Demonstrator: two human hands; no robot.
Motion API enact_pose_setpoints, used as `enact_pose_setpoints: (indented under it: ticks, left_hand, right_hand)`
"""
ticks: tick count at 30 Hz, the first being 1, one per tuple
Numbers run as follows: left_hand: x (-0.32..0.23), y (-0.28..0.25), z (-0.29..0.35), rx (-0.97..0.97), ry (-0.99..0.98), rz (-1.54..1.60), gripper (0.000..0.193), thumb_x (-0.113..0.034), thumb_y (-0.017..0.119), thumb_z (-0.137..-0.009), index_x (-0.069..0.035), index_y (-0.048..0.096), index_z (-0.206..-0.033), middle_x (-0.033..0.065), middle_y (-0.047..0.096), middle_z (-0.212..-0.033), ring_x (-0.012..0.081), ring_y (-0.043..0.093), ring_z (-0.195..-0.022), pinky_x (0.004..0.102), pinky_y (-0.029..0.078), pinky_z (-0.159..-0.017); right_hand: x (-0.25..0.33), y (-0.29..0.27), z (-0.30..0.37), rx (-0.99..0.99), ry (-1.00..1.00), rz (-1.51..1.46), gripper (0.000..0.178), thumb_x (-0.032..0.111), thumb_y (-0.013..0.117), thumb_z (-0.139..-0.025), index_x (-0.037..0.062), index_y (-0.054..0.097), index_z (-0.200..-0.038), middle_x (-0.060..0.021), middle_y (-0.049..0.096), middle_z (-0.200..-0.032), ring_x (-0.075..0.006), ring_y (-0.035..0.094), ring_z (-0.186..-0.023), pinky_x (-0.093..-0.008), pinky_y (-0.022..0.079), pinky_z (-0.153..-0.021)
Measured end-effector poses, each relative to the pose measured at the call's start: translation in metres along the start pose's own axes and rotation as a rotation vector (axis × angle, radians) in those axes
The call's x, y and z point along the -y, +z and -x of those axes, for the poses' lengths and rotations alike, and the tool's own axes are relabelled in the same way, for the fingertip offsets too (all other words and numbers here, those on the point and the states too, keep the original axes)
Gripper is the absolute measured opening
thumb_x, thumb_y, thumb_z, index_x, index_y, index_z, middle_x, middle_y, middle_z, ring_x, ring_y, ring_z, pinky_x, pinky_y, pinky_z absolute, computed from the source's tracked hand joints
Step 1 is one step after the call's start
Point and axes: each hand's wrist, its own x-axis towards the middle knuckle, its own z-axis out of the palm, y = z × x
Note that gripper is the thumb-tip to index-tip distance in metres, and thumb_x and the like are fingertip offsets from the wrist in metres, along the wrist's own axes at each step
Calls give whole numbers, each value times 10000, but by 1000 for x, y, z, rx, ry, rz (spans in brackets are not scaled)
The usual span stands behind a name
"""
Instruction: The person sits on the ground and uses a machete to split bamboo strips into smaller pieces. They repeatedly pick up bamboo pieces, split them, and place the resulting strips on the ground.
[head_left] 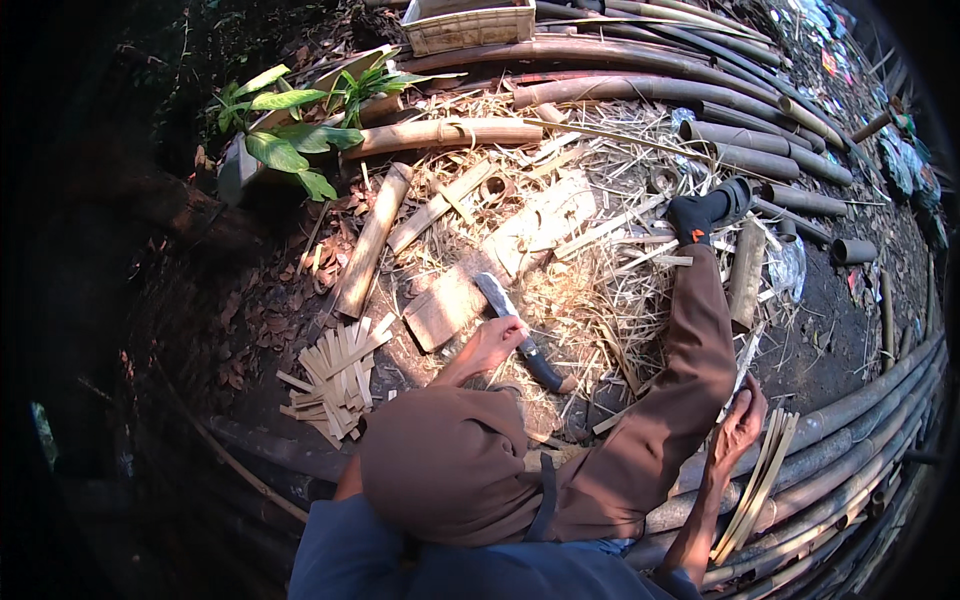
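Observation:
A large knife (542, 366) with a pale blade and a dark handle lies slantwise in front of me, its blade tip over a flat wooden board (440, 308). My left hand (488, 346) is closed at the knife, its fingertips where blade and handle meet. Out to the right, beside my stretched leg, my right hand (740, 420) has its fingers curled round a thin pale bamboo strip (746, 356). Just right of that forearm, a few long bamboo strips (762, 482) rest on the poles. A heap of short bamboo slats (335, 378) lies to the left.
Bamboo poles (840, 440) are stacked at the near right, and more poles (640, 88) line the far side. Shavings (570, 290) cover the ground ahead. A pale plastic crate (470, 28) stands at the back, a leafy plant (290, 130) at the far left. Cut bamboo pieces (374, 240) lie around.

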Motion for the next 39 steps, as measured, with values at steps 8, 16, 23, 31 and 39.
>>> enact_pose_setpoints:
  ticks: [8, 16, 23, 31, 39]
  left_hand:
    - [88, -114, -50, -424, 227, -625, 219, -97, 578, -850, -17, 520, -1045, 211, 529, -1080, 360, 514, -1030, 467, 443, -872]
    - [60, -62, -139, -315, 661, -614, 301, -49, 610, -848, -36, 481, -1120, 202, 548, -1009, 371, 571, -866, 450, 481, -711]
    - [22, 32, -199, -334, 452, -715, 273, -62, 638, -825, -33, 522, -1071, 176, 529, -960, 362, 530, -891, 452, 431, -748]
    - [-57, -68, -125, -359, 289, 1, 285, -80, 663, -859, 10, 625, -1127, 64, 647, -819, 138, 598, -715, 268, 466, -625]
    - [-133, -175, -41, -872, 448, 666, 154, -193, 595, -962, -53, 603, -1026, 36, 653, -941, 109, 632, -800, 251, 539, -736]
  right_hand:
    - [31, 233, 87, 991, -340, 61, 522, 277, 619, -896, 51, 449, -1334, -237, 553, -1130, -422, 609, -937, -471, 497, -806]
    - [-4, 267, 122, 1037, -410, 129, 785, 317, 680, -846, 72, 271, -1470, -235, 537, -1119, -418, 610, -874, -505, 502, -727]
    - [-11, 284, 130, 1094, -424, 176, 929, 137, 713, -767, 94, 163, -1515, -226, 544, -1119, -394, 613, -863, -470, 505, -704]
    - [15, 268, 104, 1137, -68, -20, 614, 353, 633, -815, 82, 411, -1319, -216, 656, -928, -416, 639, -850, -513, 484, -744]
    - [18, 256, 83, 835, 254, -427, 378, 366, 642, -829, 3, 565, -903, -65, 545, -682, -185, 529, -664, -361, 422, -607]
